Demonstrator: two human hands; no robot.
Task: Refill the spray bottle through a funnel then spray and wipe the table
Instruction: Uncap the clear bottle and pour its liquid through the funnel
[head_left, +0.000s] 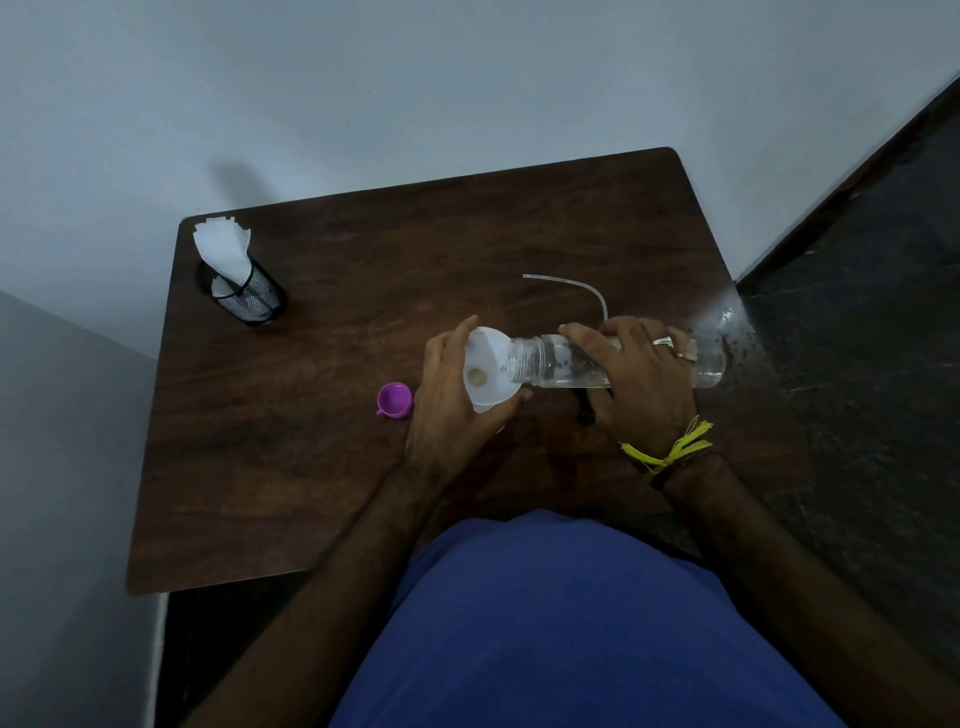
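A white funnel (487, 370) stands near the middle of the dark wooden table (322, 467). My left hand (449, 400) curls around it from the left; what lies beneath the funnel is hidden. My right hand (641, 374) grips a clear plastic water bottle (545, 361) held almost level, its open mouth tipped over the funnel's rim. A purple cap (394, 399) lies on the table left of my left hand. The sprayer's thin dip tube (576, 286) curves over the table behind my right hand, and a dark part (586, 410) shows under that hand.
A black mesh holder (244, 299) with white paper napkins (222, 254) stands at the table's far left corner. A pale wall runs behind and left of the table. Dark floor lies to the right. My blue-clothed body is at the near edge.
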